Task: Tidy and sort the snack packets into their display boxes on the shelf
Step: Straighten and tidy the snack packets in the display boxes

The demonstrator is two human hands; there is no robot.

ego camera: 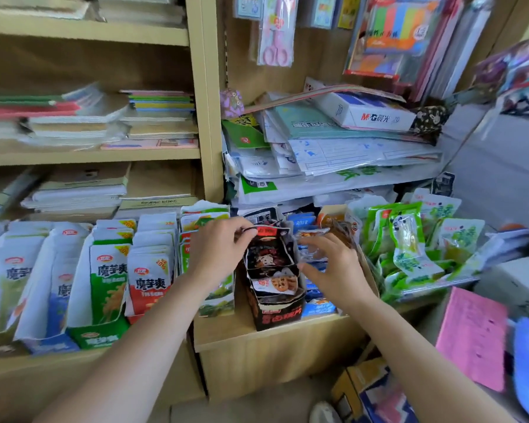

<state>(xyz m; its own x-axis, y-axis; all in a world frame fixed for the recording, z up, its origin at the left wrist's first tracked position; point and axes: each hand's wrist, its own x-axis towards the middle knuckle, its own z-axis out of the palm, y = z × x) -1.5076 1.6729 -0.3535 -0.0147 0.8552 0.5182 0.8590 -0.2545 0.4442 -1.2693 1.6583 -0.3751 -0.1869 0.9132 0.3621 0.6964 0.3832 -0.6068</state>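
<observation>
Black display box (277, 315): our left hand (219, 248) pinches the rearmost black packet (264, 232) upright; right hand (333, 264) spread, bracing neighbouring blue packets (319, 306).

A pale wooden shelving unit (206, 96) fills the view, its upright divider splitting two bays under soft, even light. Stacked paper notebooks (74, 117) lie on the left bay's boards. A brown pegboard back panel (315, 50) lines the right bay. Grey floor (498, 160) shows at the right edge.
</observation>
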